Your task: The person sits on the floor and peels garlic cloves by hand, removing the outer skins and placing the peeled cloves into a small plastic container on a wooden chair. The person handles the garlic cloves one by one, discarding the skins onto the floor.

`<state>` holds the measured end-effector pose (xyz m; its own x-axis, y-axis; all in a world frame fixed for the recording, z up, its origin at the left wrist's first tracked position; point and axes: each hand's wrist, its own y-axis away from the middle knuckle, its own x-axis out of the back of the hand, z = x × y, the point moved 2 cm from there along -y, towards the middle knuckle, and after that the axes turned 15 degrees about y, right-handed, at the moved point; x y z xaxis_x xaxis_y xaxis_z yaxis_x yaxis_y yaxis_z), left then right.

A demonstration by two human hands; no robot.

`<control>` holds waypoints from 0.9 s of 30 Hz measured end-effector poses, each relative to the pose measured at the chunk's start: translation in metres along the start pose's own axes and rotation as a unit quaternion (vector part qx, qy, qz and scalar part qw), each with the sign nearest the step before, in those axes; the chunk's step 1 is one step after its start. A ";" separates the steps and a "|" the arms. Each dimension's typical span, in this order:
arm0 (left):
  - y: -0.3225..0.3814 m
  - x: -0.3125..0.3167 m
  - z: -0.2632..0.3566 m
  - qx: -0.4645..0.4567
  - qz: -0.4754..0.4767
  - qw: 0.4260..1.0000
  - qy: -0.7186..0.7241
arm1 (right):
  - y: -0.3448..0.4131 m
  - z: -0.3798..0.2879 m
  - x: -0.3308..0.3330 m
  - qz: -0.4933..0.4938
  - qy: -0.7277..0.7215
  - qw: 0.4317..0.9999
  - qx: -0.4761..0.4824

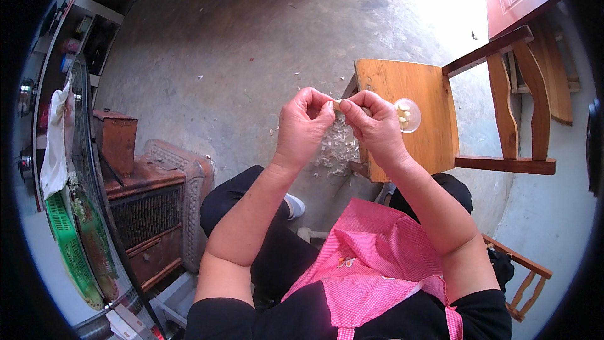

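Note:
A small pale garlic clove point(338, 104) is pinched between the fingertips of both hands. My left hand point(309, 120) grips it from the left with thumb and forefinger. From the other side, my right hand point(373, 120) holds it the same way; a further light-brown piece point(366, 111) shows partly under its curled fingers, too hidden to name. Just right of that hand, a clear plastic bowl point(414, 117) with several peeled cloves point(403, 115) stands on the seat of a wooden chair point(424, 151). Below the hands, a heap of papery peelings point(337, 146) lies on the floor.
A rusty metal stove point(146, 208) stands at the left, beside a glass-edged table with a green plastic basket point(71, 250). The chair's backrest point(507, 104) rises at the right. Another wooden chair point(524, 269) is at lower right. A pink apron point(373, 245) covers my lap.

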<state>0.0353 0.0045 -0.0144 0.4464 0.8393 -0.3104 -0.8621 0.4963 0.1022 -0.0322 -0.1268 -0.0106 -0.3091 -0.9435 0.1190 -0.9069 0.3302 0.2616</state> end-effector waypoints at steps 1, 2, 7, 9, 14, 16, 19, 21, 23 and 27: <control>0.000 0.000 0.001 0.000 0.003 1.000 0.002 | 0.000 -0.001 0.000 -0.010 -0.014 1.000 -0.013; 0.001 -0.001 0.002 0.000 0.007 1.000 0.005 | 0.000 -0.001 0.000 -0.019 -0.028 0.999 -0.025; 0.002 -0.005 0.006 -0.074 0.010 0.991 -0.115 | -0.003 0.008 0.000 -0.099 -0.210 0.966 -0.116; 0.003 -0.007 0.009 -0.113 0.009 0.980 -0.161 | -0.004 0.008 -0.001 -0.111 -0.239 0.955 -0.132; 0.005 -0.010 0.013 -0.193 -0.005 0.950 -0.246 | -0.006 0.013 0.000 -0.105 -0.274 0.944 -0.150; 0.006 -0.011 0.012 -0.192 -0.022 0.951 -0.241 | -0.007 0.011 0.000 -0.102 -0.272 0.945 -0.151; 0.008 -0.012 0.011 -0.155 -0.063 0.964 -0.205 | -0.008 0.013 0.001 -0.104 -0.270 0.945 -0.151; 0.008 -0.012 0.011 -0.133 -0.101 0.969 -0.181 | -0.008 0.013 0.001 -0.096 -0.267 0.947 -0.153; 0.008 -0.010 0.011 -0.126 -0.145 0.967 -0.166 | -0.009 0.012 0.000 -0.077 -0.261 0.949 -0.158; 0.008 0.005 0.004 -0.014 -0.099 0.989 -0.108 | -0.009 0.010 0.002 -0.081 -0.207 0.966 -0.136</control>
<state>0.0315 0.0134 -0.0112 0.6450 0.7559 -0.1124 -0.7579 0.6516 0.0329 -0.0274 -0.1317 -0.0219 -0.3078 -0.8952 -0.3223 -0.8620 0.1189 0.4928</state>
